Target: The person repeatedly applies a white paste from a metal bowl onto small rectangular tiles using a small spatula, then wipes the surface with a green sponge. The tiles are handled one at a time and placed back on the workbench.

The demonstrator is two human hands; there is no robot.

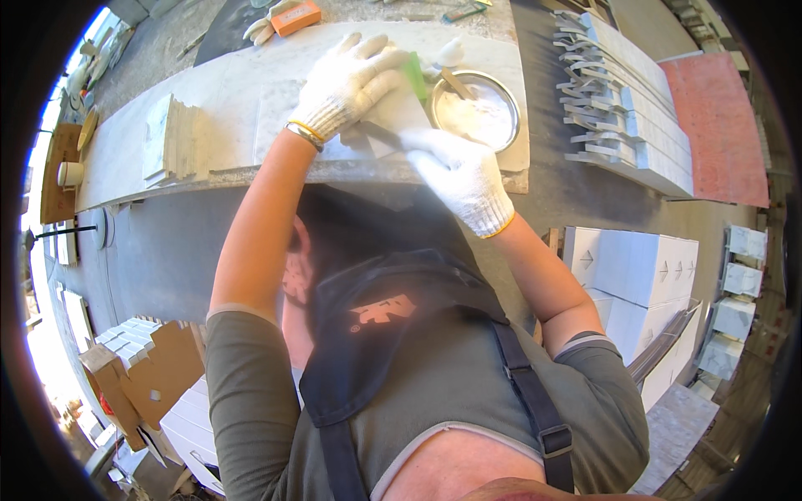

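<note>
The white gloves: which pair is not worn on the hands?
The spare pair of gloves lying at the bench's far edge, beside the orange box. The gloved left hand and right hand work near the metal bowl.

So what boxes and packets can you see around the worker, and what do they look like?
Orange packet: small, flat and rectangular, at the far edge of the bench beside a spare white glove.
White cartons: big stacked boxes on the person's right, with small dark marks on top.
Brown cardboard box: open, lower left, with pale blocks inside.
White box: lower left, beside the brown one.
No screens or signs show.
</note>
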